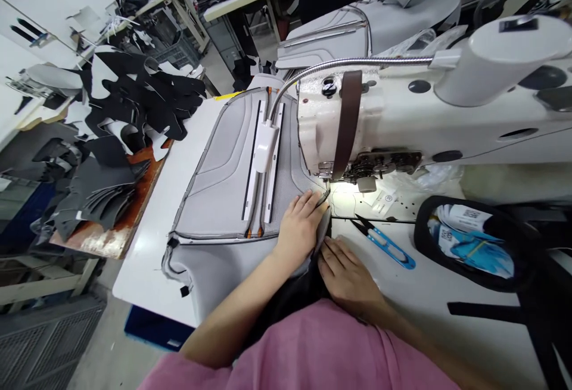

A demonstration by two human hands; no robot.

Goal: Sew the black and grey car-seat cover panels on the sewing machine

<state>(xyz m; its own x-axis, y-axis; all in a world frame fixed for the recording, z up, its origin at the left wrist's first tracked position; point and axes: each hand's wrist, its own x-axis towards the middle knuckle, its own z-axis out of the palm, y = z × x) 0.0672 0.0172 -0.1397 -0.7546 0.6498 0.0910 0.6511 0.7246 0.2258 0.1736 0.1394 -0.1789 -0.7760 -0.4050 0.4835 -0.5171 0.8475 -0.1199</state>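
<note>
A grey sewn seat cover (pixel 218 164) with dark piped edges lies under the head of a white sewing machine (pixel 330 122). My left hand (pixel 300 229) rests flat on its near right corner, fingers stretched toward the lit needle area and close together. Just below and to the right, my right hand (pixel 346 268) has its fingertips at the cover's edge, beside black material (pixel 295 300); its thumb is mostly hidden. The cover's edge seems to be held there. Blue thread snips (pixel 388 247) lie on the table right of my hands.
A black-rimmed container (pixel 469 199) with blue and white packets stands at right, near a black strip (pixel 485 312). Stacked dark cut pieces (pixel 107 187) lie on a bench at left. Another grey cover (pixel 330 39) lies behind the machine. A flexible metal conduit (pixel 339 62) arches over the work.
</note>
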